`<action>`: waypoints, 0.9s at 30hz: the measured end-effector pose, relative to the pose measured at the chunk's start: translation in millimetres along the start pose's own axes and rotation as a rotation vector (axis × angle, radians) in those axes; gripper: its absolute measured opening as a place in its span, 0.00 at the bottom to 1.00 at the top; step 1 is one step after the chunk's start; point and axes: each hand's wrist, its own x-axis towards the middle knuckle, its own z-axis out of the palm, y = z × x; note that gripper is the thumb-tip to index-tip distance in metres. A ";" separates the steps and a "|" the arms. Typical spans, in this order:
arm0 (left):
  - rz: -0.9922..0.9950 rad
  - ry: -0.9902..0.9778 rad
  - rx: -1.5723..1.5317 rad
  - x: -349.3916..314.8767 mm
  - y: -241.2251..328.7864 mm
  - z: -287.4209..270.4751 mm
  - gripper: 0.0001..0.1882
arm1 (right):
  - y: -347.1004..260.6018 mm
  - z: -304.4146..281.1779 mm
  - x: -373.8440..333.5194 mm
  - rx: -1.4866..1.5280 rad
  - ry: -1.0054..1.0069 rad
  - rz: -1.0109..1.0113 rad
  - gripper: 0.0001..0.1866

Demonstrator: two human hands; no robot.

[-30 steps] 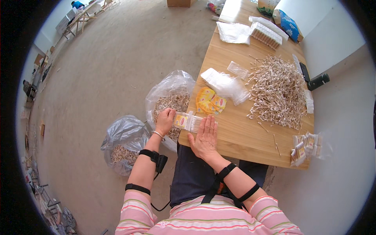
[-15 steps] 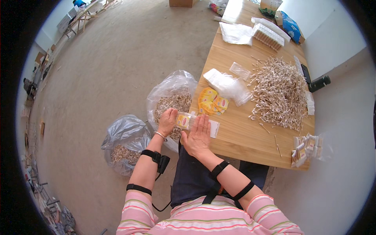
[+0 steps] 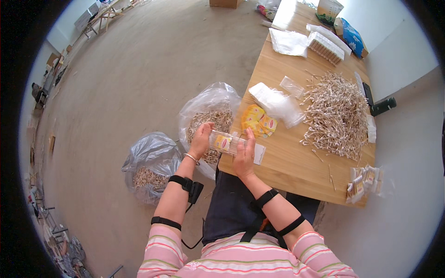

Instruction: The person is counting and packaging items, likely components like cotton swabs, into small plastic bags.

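Observation:
Between my hands, at the table's left edge, is a clear packet of cotton swabs (image 3: 225, 142) with a yellow label card inside. My left hand (image 3: 200, 141) grips its left end, thumb and fingers closed on the film. At the other end my right hand (image 3: 244, 154) holds the packet, fingers pointing up and slightly bent. A white card (image 3: 260, 153) lies on the table just right of that hand. Beyond the packet are a fanned pile of yellow label cards (image 3: 257, 121) and a stack of clear empty bags (image 3: 278, 104).
A large heap of loose cotton swabs (image 3: 336, 116) covers the wooden table's (image 3: 292, 167) right side. Filled packets (image 3: 364, 183) lie at its near right corner. Two plastic sacks of swabs, one clear (image 3: 190, 104) and one greyish (image 3: 150, 150), stand on the floor at left.
My right hand was laid flat across the packet; now it has turned and holds the right end, so more of the swabs show. The whole view has shifted slightly.

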 end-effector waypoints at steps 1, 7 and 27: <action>0.001 0.000 -0.003 0.6 3.7 0.7 0.21 | 1.4 0.0 1.7 0.031 -0.002 0.022 0.28; -0.106 -0.166 -0.242 -5.8 12.9 8.4 0.27 | 3.7 9.1 2.9 0.126 0.010 0.027 0.26; -0.127 -0.236 -0.433 -11.8 16.4 11.2 0.27 | 0.6 24.3 5.4 0.108 -0.008 -0.016 0.28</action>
